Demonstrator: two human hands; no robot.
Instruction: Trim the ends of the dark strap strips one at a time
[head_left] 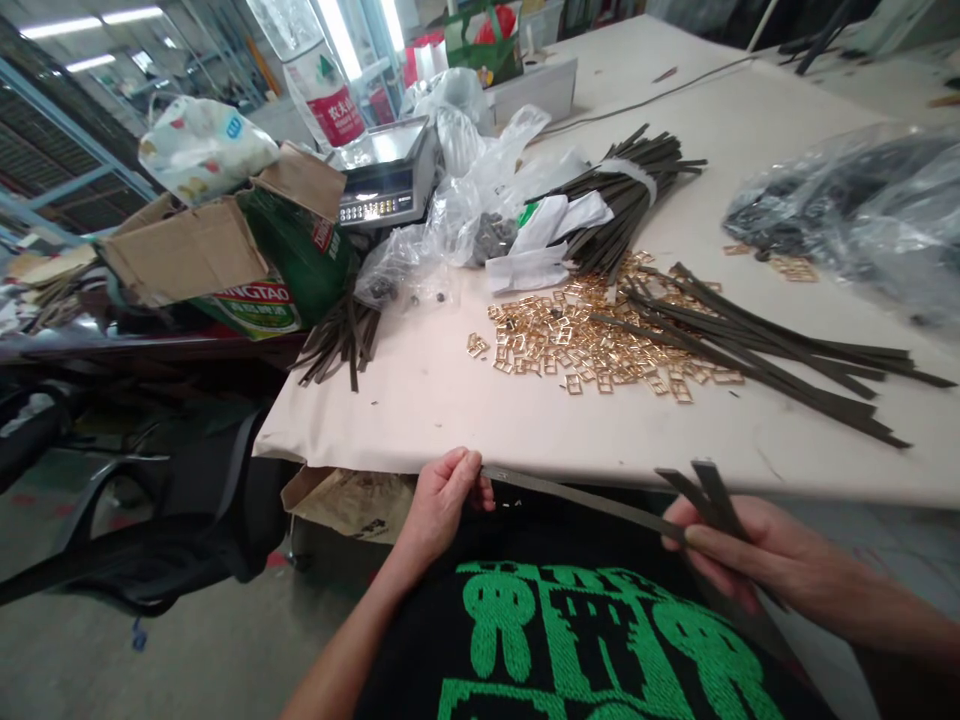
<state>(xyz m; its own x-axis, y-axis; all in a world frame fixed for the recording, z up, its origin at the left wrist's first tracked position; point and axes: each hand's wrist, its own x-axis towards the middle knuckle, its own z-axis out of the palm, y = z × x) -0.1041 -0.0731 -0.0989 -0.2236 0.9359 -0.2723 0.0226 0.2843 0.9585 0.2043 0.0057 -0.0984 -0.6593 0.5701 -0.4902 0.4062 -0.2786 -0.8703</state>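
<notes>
A narrow dark olive strap (581,495) stretches between my two hands, just off the table's front edge. My left hand (448,492) pinches its left end between thumb and fingers. My right hand (750,548) grips the strap's other part, along with a couple more straps (709,490) whose ends stick up from the fist. On the table beyond lies a spread heap of small gold metal buckles (555,335). Several loose straps (780,350) lie across the heap's right side. Behind it rests a thick bundle of straps (630,190) tied with a white band.
Clear plastic bags (862,220) with dark pieces lie at the right. At the left are a green Tsingtao carton (270,270), a digital scale (386,175), a large water bottle (322,95) and more straps (345,340). A black chair (187,510) stands left of the table (420,420).
</notes>
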